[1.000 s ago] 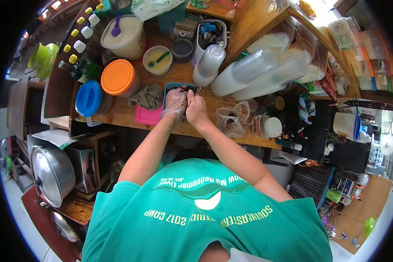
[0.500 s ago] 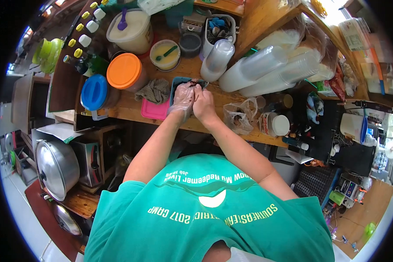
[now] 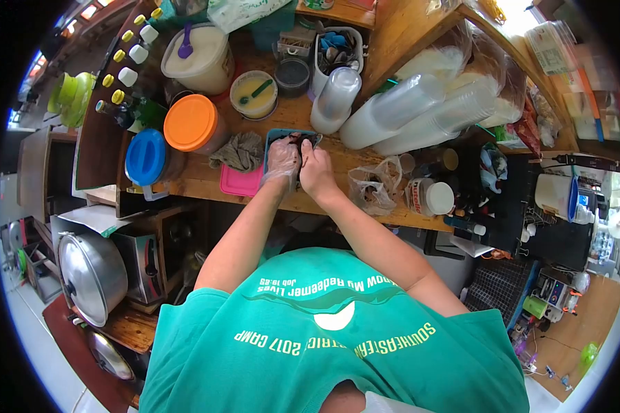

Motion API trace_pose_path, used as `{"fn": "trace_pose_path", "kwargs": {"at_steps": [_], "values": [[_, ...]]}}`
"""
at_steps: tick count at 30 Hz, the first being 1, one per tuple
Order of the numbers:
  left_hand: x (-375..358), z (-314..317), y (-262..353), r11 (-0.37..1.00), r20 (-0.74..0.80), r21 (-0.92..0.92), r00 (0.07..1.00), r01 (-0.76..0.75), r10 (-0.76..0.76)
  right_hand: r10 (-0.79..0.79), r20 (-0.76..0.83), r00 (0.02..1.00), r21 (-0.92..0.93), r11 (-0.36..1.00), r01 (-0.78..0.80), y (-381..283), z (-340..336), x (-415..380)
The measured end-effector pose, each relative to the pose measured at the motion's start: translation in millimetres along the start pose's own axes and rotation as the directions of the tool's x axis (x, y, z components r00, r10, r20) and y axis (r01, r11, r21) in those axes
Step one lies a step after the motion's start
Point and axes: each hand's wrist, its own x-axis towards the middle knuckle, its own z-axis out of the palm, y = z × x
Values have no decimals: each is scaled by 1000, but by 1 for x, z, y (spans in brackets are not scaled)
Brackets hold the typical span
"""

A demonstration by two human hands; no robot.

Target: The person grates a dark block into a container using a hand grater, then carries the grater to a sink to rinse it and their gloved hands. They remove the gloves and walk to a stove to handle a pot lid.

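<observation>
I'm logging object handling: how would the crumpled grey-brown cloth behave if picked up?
The cloth would probably sag floppily, given its loose folds. Its bunched, irregular shape makes rolling unlikely. Its dull fabric probably isn't slippery.

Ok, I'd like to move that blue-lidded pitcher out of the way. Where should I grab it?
Probably by its handle, coming from the person's side of the bench: the handle sticks out from the blue-lidded pitcher toward that near side. I'd avoid coming from the right, since the orange-lidded tub stands close there.
</observation>
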Motion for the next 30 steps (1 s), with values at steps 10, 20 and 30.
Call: {"fn": "trace_pose_path", "kwargs": {"at_steps": [10, 20, 30], "values": [[-4, -18, 25, 866, -53, -477, 978, 151, -200, -4, 33, 999, 67, 998, 1, -10, -1, -1], [-2, 1, 5, 793, 67, -571, 975, 211, -212, -54, 28, 998, -26, 998, 55, -6, 1, -1], [-5, -17, 30, 660, 74, -715, 964, 229, -254, -31, 45, 999, -41, 999, 32, 3, 4, 0]]}}
